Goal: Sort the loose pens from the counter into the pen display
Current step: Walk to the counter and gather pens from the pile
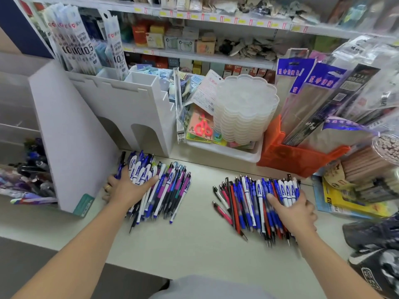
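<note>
Two heaps of loose pens lie on the pale counter (198, 229). The left heap (170, 186) holds blue, white and purple pens. The right heap (248, 201) holds blue, white, red and black ones. My left hand (127, 188) lies flat on the left heap's left side, fingers spread, thumb beside a dark blue pen. My right hand (295, 212) rests on the right heap's right side, fingers curled over several white-and-blue pens. A white stepped pen display (121, 108) stands behind the left heap, with packaged pens in its back slots.
A white tray (241, 154) with scissors and stacked clear lids sits behind the counter's middle. An orange bin (289, 156) of long packets stands to the right. Pencils and booklets crowd the right edge. Left of the display, another shelf (28, 173) holds more pens.
</note>
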